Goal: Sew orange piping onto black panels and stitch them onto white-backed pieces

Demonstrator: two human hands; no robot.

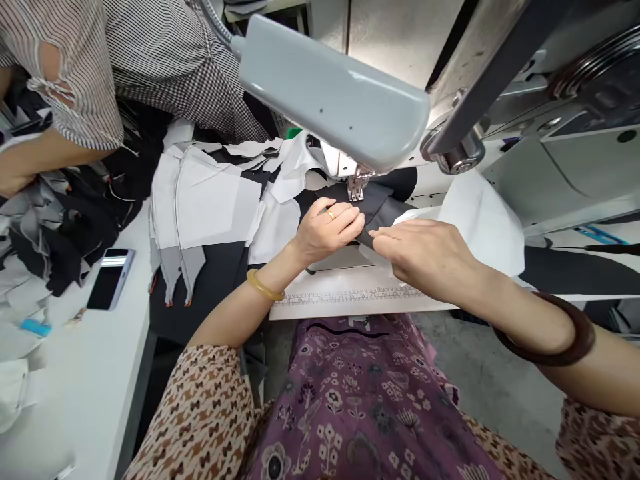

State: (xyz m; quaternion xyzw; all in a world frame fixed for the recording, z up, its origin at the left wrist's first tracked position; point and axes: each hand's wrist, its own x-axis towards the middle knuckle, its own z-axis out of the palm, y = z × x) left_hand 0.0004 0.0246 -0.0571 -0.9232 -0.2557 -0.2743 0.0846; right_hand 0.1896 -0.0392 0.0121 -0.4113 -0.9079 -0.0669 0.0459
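A dark grey piece of fabric [380, 203] lies under the presser foot [355, 187] of a sewing machine. Its near edge is pinched by my left hand [330, 228], which is closed just in front of the foot. Close beside it on the right, my right hand [425, 253] is closed on the same fabric edge, fingertips pointing left. The fingertips of both hands partly hide the edge between them. Along the front of the machine bed runs a printed ruler strip [350, 295].
A grey lamp housing [335, 93] hangs low over the needle area. White and grey cut pieces [215, 200] are stacked at left, a white piece [480, 220] at right. On the left table lies a phone [111, 279]. A co-worker's arm [55, 160] reaches into dark fabric pieces.
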